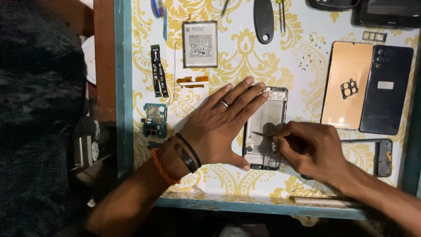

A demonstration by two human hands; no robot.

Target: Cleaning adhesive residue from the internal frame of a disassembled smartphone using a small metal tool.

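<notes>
Damask-patterned tabletop [245, 57], teal rim [124, 87], scattered phone parts [200, 44].

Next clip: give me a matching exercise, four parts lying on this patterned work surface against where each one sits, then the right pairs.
Things:
1. battery
2. small teal circuit board
3. dark back cover
4. opened phone frame

Places:
A. far right, beside the copper-coloured panel
B. under the left hand, with the right hand working a thin tool on it
C. top centre, pale and rectangular
D. left edge, below the black flex strips

Pairs: 1-C, 2-D, 3-A, 4-B
</notes>
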